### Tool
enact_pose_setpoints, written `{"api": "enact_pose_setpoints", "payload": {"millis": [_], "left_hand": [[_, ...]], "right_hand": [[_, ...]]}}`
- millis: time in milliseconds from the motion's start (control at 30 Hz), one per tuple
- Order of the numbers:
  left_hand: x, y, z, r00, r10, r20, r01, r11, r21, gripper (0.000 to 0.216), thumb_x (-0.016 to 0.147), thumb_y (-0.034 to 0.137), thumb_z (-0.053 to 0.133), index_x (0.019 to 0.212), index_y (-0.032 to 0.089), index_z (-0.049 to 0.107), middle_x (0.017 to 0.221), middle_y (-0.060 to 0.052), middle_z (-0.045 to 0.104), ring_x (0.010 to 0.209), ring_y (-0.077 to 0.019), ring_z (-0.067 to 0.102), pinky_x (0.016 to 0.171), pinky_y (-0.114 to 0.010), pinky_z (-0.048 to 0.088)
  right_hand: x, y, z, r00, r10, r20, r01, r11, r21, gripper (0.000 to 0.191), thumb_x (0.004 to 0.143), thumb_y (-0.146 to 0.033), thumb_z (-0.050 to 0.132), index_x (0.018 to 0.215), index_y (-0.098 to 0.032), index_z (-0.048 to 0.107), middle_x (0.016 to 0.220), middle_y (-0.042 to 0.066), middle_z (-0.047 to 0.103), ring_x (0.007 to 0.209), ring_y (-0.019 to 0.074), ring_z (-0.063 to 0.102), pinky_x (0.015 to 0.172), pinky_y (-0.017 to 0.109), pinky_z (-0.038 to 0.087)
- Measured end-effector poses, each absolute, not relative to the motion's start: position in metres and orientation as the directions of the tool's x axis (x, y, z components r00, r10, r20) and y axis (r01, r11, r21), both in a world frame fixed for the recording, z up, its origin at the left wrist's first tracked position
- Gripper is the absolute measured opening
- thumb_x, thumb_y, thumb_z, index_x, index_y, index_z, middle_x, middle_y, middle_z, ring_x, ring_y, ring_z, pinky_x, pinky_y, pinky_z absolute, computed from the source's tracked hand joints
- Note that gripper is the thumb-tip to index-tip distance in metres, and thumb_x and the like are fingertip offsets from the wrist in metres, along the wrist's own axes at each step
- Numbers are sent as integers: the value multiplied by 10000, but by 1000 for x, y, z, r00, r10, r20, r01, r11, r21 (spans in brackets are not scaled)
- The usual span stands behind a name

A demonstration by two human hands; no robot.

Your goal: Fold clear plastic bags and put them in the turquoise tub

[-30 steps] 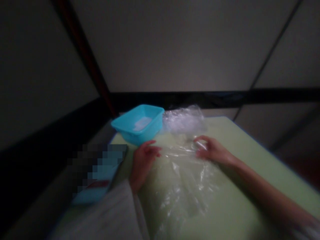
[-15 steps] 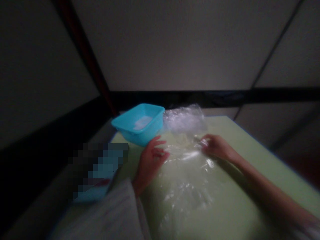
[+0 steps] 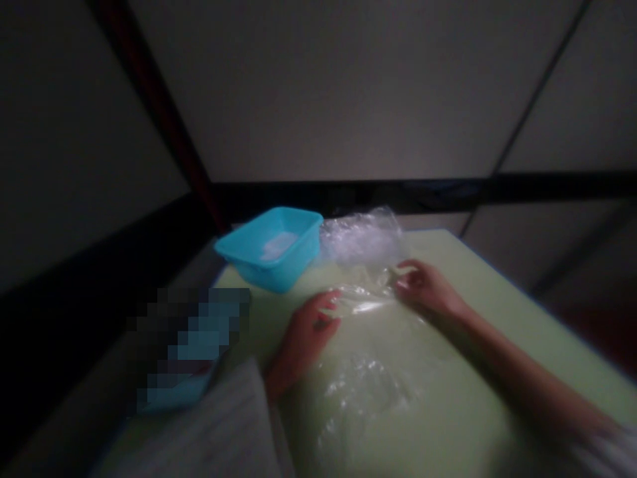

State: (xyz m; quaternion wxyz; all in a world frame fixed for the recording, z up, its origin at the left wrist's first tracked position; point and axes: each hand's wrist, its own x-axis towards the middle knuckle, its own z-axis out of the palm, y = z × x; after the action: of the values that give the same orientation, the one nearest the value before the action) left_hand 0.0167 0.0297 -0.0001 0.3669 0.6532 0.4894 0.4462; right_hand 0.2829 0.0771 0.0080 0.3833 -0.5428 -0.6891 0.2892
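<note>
A clear plastic bag (image 3: 365,378) lies spread over the pale green table (image 3: 462,279), its far edge lifted between my hands. My left hand (image 3: 311,328) pinches that edge on the left, thumb and fingers curled on the film. On the right, my right hand (image 3: 423,285) grips the other end of the same edge, and the film is drawn into shiny folds between the two. What the bag holds, if anything, cannot be made out.
A turquoise basin (image 3: 293,262) with something white (image 3: 279,245) inside stands at the back left. Beside it lies a crumpled clear bag (image 3: 361,236) with whitish contents. A blurred-out patch (image 3: 199,345) covers the left edge. A panelled wall (image 3: 348,99) rises behind.
My left hand has moved down slightly and its fingers have closed on the film's edge. The film between my hands is pulled tighter. My right hand keeps its hold.
</note>
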Motion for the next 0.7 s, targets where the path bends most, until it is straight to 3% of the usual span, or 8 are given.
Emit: {"api": "enact_pose_setpoints", "payload": {"millis": [233,333,433,567,700], "left_hand": [[18,29,-4,170,933,316,348,-357,867,348,706,149,558,1040,171,654,1116,-97,639,836,-193,623,680,-286,516],[18,29,-8,175,928,328,361,-370,856,372,717,145,552,1075,188,643,1150,-92,631,891,-206,623,684,-287,521],[17,29,-12,216,909,356,403,-415,815,411,749,147,532,1151,195,609,1226,-93,594,998,-221,603,766,-317,522],[16,26,-14,307,856,416,507,-517,689,417,797,138,497,1202,197,579,1253,-88,581,1154,-230,530,968,-395,443],[15,21,-10,447,758,474,569,-650,503,409,824,108,463,1207,192,580,1199,-91,618,1122,-225,543,997,-426,424]], "right_hand": [[278,76,9,-49,946,320,524,297,-798,221,671,-211,583,885,-166,555,737,37,625,661,167,578,590,274,452],[269,67,13,-198,923,330,496,385,-778,104,688,-178,545,788,-173,573,779,35,631,716,161,579,651,273,458],[261,59,13,-424,873,242,454,436,-777,71,697,-166,547,754,-169,590,749,25,642,644,139,571,595,246,451],[259,59,8,-442,873,206,464,419,-781,84,732,-171,519,792,-165,577,786,39,645,666,144,580,600,250,453],[263,63,6,-371,907,199,509,378,-773,95,741,-180,511,816,-158,566,756,40,634,636,147,583,570,249,448]]}}
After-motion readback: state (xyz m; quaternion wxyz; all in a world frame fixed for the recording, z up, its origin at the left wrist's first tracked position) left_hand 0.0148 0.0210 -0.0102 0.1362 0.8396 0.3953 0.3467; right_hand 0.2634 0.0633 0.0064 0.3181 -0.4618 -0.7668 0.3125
